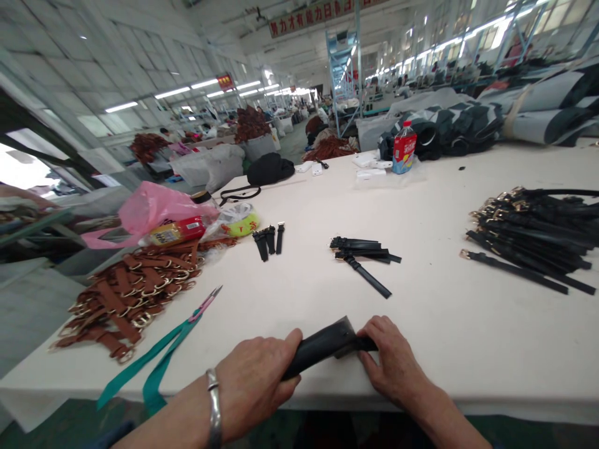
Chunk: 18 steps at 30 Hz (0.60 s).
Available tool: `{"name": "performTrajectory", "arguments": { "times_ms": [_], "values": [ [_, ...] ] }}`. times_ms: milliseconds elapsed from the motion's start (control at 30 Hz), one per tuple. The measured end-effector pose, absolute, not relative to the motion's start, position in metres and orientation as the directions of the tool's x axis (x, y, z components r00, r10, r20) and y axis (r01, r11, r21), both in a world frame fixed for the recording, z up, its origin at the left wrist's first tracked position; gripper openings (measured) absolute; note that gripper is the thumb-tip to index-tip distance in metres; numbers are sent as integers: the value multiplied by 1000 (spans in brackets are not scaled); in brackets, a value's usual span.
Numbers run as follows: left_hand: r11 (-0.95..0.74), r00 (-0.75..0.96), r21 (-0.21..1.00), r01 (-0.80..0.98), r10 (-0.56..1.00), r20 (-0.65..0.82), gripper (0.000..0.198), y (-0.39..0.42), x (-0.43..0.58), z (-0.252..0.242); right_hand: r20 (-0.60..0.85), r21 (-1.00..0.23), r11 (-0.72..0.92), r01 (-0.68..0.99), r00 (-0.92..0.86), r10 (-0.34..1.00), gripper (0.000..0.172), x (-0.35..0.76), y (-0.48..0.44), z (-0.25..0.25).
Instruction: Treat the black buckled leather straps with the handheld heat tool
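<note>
A black leather piece [322,347] lies at the near edge of the white table [444,337], held between both hands. My left hand [255,383], with a silver bracelet on its wrist, is closed around the piece's left end. My right hand [390,362] pinches its right end, fingers pressed down on the table. Beyond them lie a small group of black straps [362,252] and three short black strap pieces [269,240].
Brown buckled straps [126,299] are heaped at the left, with scissors on a green ribbon [159,355] beside them. A pink bag [154,209] and snack packet sit behind. Black buckled straps [533,234] are piled at the right. A red-labelled bottle [404,148] stands far back.
</note>
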State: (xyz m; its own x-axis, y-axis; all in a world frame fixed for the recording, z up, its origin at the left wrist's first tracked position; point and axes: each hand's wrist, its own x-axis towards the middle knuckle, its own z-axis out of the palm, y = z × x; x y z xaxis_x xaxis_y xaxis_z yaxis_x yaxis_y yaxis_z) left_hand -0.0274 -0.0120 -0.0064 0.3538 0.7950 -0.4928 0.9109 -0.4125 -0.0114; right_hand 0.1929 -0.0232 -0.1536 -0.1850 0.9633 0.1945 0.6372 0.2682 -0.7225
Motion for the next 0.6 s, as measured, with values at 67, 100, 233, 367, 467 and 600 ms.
{"name": "performTrajectory", "arguments": {
  "times_ms": [67, 100, 233, 367, 467, 600],
  "values": [
    [-411, 345, -21, 912, 792, -504, 40, -12, -27, -5, 198, -729, 269, 629, -182, 963, 15, 193, -24, -154],
    [-401, 330, -36, 915, 799, -503, 39, -13, -29, -3, 200, -730, 270, 627, -182, 963, 16, 193, -24, -154],
    [-392, 288, -99, 915, 803, -522, 36, -15, -38, 15, 199, -722, 265, 639, -176, 964, 16, 192, -24, -153],
    [-416, 284, -119, 901, 776, -563, 34, -14, -34, 23, 199, -718, 266, 643, -176, 964, 15, 191, -24, -153],
    [-424, 306, -102, 900, 779, -548, 34, -16, -27, 15, 198, -708, 264, 655, -175, 964, 15, 191, -24, -154],
    [-449, 359, -72, 891, 791, -496, 37, -21, -26, 1, 196, -699, 264, 664, -177, 965, 15, 191, -25, -154]
  ]
}}
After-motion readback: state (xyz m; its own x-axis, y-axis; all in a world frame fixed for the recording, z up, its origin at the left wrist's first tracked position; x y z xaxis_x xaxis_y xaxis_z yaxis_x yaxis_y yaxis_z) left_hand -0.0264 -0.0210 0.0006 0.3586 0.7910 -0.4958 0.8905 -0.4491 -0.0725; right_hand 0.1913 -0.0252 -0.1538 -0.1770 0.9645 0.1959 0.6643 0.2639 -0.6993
